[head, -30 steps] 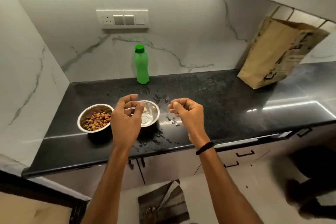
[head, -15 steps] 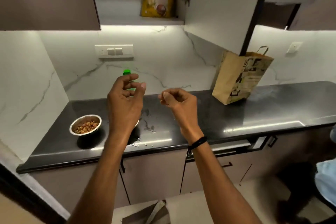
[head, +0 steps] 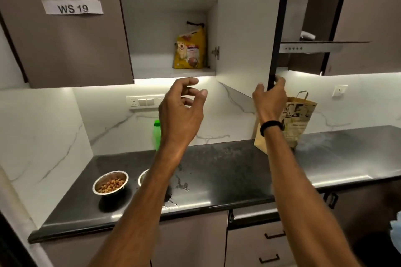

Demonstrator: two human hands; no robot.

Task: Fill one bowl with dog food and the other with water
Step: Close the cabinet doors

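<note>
Your food bowl [head: 110, 182] is filled, the second bowl [head: 143, 176] mostly hidden; right hand [head: 269, 99] grips the cabinet door [head: 245, 28], left hand [head: 182, 110] loosely open, empty.

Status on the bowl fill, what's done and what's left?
Done: left bowl holds kibble; dog food bag is on the cabinet shelf. In hand: right hand grips the open cabinet door edge; left hand empty. Second bowl is mostly hidden, so water is unconfirmed.
</note>
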